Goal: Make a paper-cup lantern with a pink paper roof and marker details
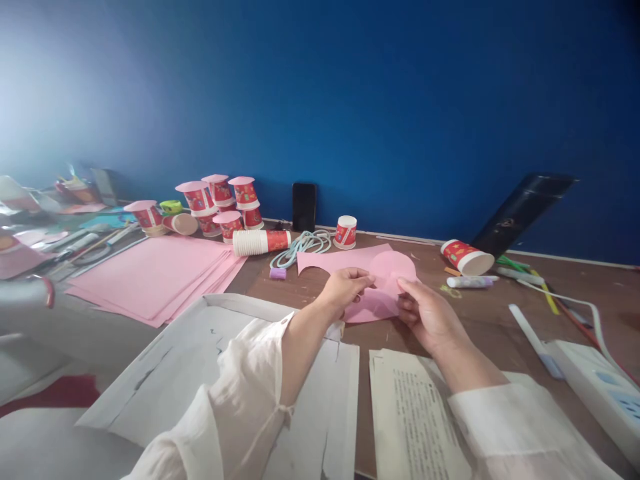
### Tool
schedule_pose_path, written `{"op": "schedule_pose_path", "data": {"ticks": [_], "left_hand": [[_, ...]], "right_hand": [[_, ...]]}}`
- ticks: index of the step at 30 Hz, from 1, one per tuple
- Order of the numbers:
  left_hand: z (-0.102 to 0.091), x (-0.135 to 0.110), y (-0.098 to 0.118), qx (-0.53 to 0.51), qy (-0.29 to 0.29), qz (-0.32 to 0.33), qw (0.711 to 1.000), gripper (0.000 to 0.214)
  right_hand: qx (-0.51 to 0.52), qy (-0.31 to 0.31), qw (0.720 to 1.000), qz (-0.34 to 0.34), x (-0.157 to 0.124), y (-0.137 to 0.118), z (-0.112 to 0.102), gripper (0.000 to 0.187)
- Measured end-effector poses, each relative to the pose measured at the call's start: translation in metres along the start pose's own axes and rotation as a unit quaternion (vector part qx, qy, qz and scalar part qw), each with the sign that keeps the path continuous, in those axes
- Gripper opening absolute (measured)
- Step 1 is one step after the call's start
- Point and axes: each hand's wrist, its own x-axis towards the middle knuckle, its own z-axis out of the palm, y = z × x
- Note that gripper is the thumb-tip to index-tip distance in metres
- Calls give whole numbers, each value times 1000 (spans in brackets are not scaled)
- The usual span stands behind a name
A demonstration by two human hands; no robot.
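Note:
A round pink paper disc point(393, 267) is held up over the table between my two hands. My right hand point(430, 310) grips its lower right edge, thumb on top and fingers curled beneath. My left hand point(349, 290) is closed in a pinch at the disc's left edge; its fingertips partly hide what they hold. Under and behind the disc lies a pink paper sheet point(340, 259) with a curved piece cut out of it. Just beyond it a red and white paper cup point(345, 233) stands upside down.
Stacked paper cups with pink discs point(219, 190) stand at the back left, near pink sheets point(155, 273) and a lying cup stack point(260, 242). White cardboard point(330, 393) and printed pages point(415, 413) lie in front. At right are a tipped cup point(463, 257), glue stick point(470, 282) and power strip point(595, 373).

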Motion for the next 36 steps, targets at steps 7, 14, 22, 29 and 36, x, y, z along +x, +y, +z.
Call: {"op": "schedule_pose_path", "data": {"ticks": [7,14,22,29,36], "left_hand": [[2,-1,0,5,-6,0,1000,18],[2,-1,1,0,-10,1,1000,18],[2,-2,1,-19,-19,-6,1000,18],[1,-1,-1,-32,-22,-8,999,22],[2,-3,1,-30,-31,-5,999,24]], "right_hand": [[-9,-13,1000,-7,-2,1,2,39],[-23,-5,1000,-14,-2,2,2,39],[-16,-10,1000,-17,-5,1,5,35],[-18,-14,1000,-9,0,4,1,36],[-37,-3,999,-16,-2,2,2,38]]}}
